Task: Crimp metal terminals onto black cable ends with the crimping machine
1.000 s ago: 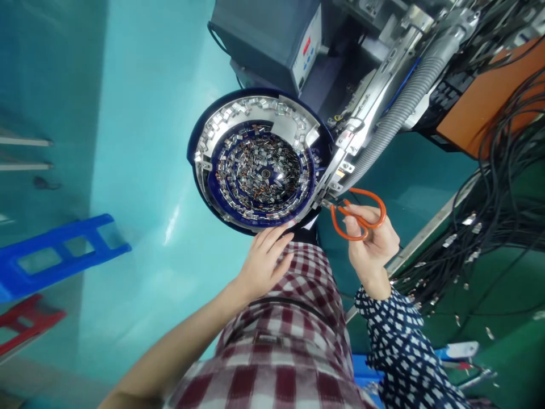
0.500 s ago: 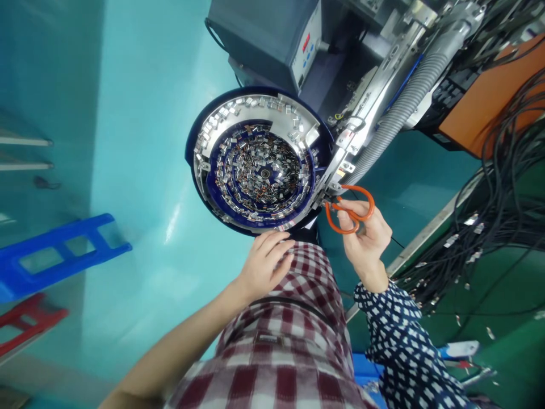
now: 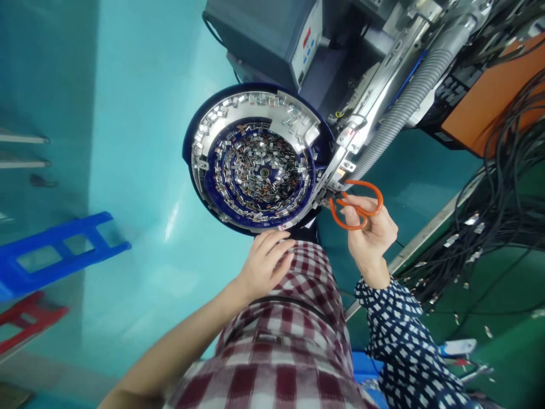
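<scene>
Pointing leftward in the head view, the orange-handled scissors [image 3: 361, 212] sit gripped in the right hand [image 3: 374, 233], their tips perhaps touching the metal rail [image 3: 368, 97], while the left hand [image 3: 264, 264], fingers loosely extended, rests beside the bowl [image 3: 215, 196].

There were one orange-handled tool [image 3: 380, 199], one round bowl [image 3: 210, 193], one gray box [image 3: 258, 37] and one ribbed hose [image 3: 400, 108], plus two plastic frames, one blue [image 3: 62, 251] and one red [image 3: 50, 316]. Metal pieces [image 3: 259, 162] and black cables [image 3: 457, 227] were too many to count.
</scene>
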The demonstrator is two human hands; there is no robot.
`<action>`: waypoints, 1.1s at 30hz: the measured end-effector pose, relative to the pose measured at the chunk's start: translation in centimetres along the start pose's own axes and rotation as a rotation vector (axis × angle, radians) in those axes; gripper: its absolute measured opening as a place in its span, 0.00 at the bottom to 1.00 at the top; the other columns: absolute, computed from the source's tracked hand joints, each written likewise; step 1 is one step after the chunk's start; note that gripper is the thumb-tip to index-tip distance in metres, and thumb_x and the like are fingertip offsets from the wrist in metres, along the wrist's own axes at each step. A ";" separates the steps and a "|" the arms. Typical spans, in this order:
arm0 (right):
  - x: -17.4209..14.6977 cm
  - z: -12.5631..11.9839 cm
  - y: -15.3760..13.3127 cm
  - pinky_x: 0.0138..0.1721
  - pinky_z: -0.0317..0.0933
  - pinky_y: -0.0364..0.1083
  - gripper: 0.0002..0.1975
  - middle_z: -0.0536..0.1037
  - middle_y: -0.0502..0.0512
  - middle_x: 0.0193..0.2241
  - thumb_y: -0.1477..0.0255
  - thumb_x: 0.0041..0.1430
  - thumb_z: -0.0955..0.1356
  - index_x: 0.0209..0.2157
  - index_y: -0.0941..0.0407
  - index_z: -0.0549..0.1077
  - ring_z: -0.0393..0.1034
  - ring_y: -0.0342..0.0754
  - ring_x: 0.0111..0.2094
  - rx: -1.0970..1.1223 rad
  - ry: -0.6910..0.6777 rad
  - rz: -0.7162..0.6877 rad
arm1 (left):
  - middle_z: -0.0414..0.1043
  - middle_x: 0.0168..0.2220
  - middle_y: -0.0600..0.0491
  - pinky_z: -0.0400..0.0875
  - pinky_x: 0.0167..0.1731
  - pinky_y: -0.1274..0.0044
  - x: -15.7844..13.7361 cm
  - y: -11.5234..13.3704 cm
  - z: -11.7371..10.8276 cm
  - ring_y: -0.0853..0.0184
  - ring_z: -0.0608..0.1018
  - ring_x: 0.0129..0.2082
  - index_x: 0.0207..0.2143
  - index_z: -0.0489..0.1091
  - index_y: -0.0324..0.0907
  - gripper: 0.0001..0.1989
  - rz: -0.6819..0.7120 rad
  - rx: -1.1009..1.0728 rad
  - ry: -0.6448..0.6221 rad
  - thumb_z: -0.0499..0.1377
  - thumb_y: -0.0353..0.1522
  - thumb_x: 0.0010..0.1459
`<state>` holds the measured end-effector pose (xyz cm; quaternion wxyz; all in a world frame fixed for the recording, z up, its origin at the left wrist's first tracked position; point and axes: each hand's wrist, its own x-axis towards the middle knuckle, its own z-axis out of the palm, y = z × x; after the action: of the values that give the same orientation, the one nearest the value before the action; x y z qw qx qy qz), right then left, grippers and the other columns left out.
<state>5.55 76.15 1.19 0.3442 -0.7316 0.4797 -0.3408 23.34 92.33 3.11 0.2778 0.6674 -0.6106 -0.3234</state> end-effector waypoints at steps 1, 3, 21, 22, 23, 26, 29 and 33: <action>0.0 0.0 0.1 0.39 0.73 0.50 0.09 0.82 0.53 0.37 0.72 0.60 0.70 0.43 0.51 0.78 0.78 0.49 0.36 -0.002 0.001 -0.001 | 0.72 0.49 0.44 0.71 0.50 0.62 0.0 0.0 0.0 0.58 0.72 0.50 0.50 0.68 0.41 0.14 -0.002 0.000 0.001 0.58 0.27 0.62; 0.0 0.2 0.2 0.40 0.73 0.51 0.08 0.82 0.53 0.37 0.71 0.61 0.70 0.43 0.51 0.78 0.78 0.50 0.36 -0.012 0.001 0.007 | 0.72 0.49 0.45 0.71 0.50 0.63 0.0 0.1 0.0 0.59 0.73 0.49 0.50 0.68 0.42 0.13 -0.007 0.000 0.001 0.57 0.27 0.63; -1.0 -1.3 -0.5 0.38 0.74 0.51 0.09 0.82 0.54 0.37 0.74 0.59 0.71 0.42 0.51 0.78 0.78 0.50 0.36 -0.019 0.055 -0.012 | 0.73 0.49 0.44 0.72 0.50 0.63 0.0 0.2 0.0 0.58 0.73 0.49 0.49 0.69 0.42 0.12 -0.008 -0.010 -0.010 0.57 0.28 0.63; -1.2 -1.4 -0.6 0.38 0.74 0.51 0.10 0.82 0.54 0.37 0.74 0.59 0.71 0.43 0.51 0.78 0.78 0.50 0.36 -0.020 0.042 -0.009 | 0.73 0.49 0.44 0.72 0.50 0.63 0.0 0.2 0.0 0.58 0.73 0.49 0.49 0.69 0.42 0.12 -0.012 -0.010 -0.011 0.57 0.28 0.63; -1.3 -1.4 -0.7 0.38 0.74 0.51 0.09 0.82 0.53 0.37 0.74 0.59 0.71 0.42 0.51 0.78 0.78 0.50 0.36 -0.024 0.034 -0.009 | 0.73 0.49 0.45 0.72 0.50 0.63 0.0 0.2 0.0 0.58 0.73 0.49 0.49 0.70 0.43 0.12 -0.017 -0.010 -0.012 0.57 0.28 0.63; -1.6 -1.3 -0.8 0.38 0.74 0.50 0.09 0.81 0.53 0.36 0.73 0.60 0.71 0.42 0.51 0.78 0.78 0.50 0.36 -0.038 0.023 -0.011 | 0.73 0.48 0.45 0.72 0.50 0.63 0.0 0.3 0.1 0.59 0.74 0.48 0.49 0.70 0.44 0.12 -0.024 -0.016 -0.011 0.56 0.29 0.63; -1.5 -1.1 -0.7 0.37 0.74 0.50 0.08 0.81 0.53 0.36 0.72 0.60 0.70 0.42 0.52 0.78 0.78 0.49 0.35 -0.035 0.029 -0.008 | 0.73 0.48 0.45 0.72 0.50 0.63 0.0 0.3 0.1 0.59 0.74 0.48 0.49 0.70 0.43 0.12 -0.023 -0.017 -0.012 0.56 0.29 0.63; -0.7 -0.9 -0.4 0.36 0.74 0.50 0.09 0.81 0.53 0.37 0.73 0.60 0.70 0.42 0.52 0.78 0.78 0.49 0.35 -0.038 0.051 -0.007 | 0.73 0.48 0.45 0.72 0.51 0.62 0.1 0.2 0.1 0.58 0.73 0.49 0.50 0.69 0.43 0.12 -0.016 -0.010 -0.017 0.57 0.28 0.63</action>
<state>4.80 76.80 1.90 0.3165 -0.7308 0.4923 -0.3512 23.12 92.23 3.21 0.2733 0.6681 -0.6060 -0.3343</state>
